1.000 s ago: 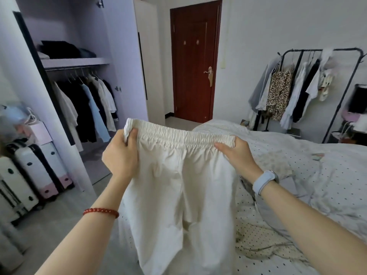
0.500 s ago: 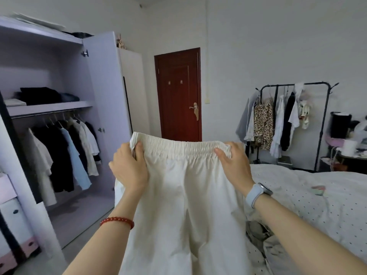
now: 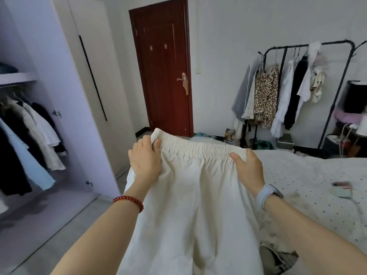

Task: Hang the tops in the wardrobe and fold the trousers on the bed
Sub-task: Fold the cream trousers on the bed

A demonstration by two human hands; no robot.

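Head view, two hands [image 3: 146, 158] [image 3: 249, 168], one trousers [image 3: 190, 205]

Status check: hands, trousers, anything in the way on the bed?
Left hand and right hand each grip the trousers at the waistband. Trousers spread, unfolded. Dark garment on the bed beside them.

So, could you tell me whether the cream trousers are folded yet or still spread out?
Spread out, unfolded: the cream trousers hang full width, left hand and right hand gripping the waistband.
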